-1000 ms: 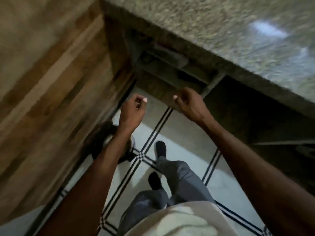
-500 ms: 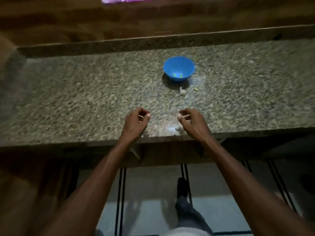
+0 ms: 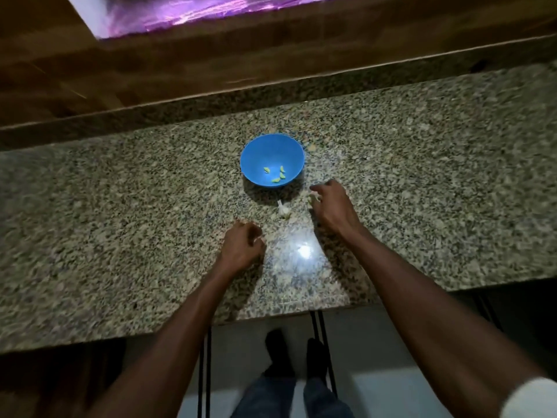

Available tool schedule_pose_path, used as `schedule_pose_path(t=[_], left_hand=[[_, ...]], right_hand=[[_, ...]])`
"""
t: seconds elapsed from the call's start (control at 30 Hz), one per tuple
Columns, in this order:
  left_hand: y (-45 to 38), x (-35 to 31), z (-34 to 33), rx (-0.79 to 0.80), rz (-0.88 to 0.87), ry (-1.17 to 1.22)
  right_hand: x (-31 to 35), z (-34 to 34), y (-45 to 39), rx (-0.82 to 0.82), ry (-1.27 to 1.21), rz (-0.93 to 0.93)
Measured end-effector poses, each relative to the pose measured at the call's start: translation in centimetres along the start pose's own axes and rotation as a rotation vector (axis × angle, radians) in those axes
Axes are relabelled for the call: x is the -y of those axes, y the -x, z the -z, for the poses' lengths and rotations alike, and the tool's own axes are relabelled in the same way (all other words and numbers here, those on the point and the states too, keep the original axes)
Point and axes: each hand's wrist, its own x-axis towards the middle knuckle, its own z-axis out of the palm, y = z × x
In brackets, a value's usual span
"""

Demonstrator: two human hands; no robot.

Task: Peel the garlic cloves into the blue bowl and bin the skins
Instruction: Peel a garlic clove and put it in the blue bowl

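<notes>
1. While both arms reach over the granite counter [image 3: 120, 224], the left hand [image 3: 241, 247] hovers low above the stone near its front edge, fingers loosely curled and, as far as can be seen, holding nothing.
2. Further in sits one blue bowl [image 3: 272, 146], upright, with four peeled cloves [image 3: 278, 176] lying in its bottom, pale yellow-green against the blue.
3. Just in front of the bowl, between the two hands, lies one white piece of unpeeled garlic [image 3: 283, 209], its papery tip pointing toward the bowl; whether it is a single clove or a small cluster is too blurred to tell.
4. To the right of that, the right hand [image 3: 333, 206] is down at the counter with its fingers bent over a small pale clove [image 3: 312, 200]. I cannot tell whether they already pinch it or only touch it.
5. Judged from this, the peeling is partly done: four cloves are in the bowl, and at least two pieces wait on the stone.
6. No bin shows in this view, and a few pale flecks near the bowl may be skins, so the binning looks unfinished.
</notes>
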Motion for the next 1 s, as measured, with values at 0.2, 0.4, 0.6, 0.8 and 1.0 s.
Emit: schedule_pose_path(t=[0.2, 0.4, 0.6, 0.8, 1.0], left_hand=[[-0.9, -0.6, 0.2, -0.076, -0.012, 0.099], [-3.8, -1.9, -0.2, -0.169, -0.271, 0.113], [-7.0, -2.3, -1.1, -0.013, -0.531, -0.05], [-6.8, -1.0, -1.2, -0.018, -0.462, 0.11], [-4.2, -1.9, 0.6, 0.017, -0.055, 0.707]], right_hand=[[-0.1, -0.7, -0.4, -0.014, 0.0, 0.038], [2.5, 3.3, -1.8, -0.114, -0.348, -0.05], [6.8, 4.6, -6.8, -0.057, -0.28, 0.065], [7.4, 3.9, -7.3, -0.053, -0.307, 0.007], [5.7, 3.5, -1.3, -0.071, -0.634, -0.167]])
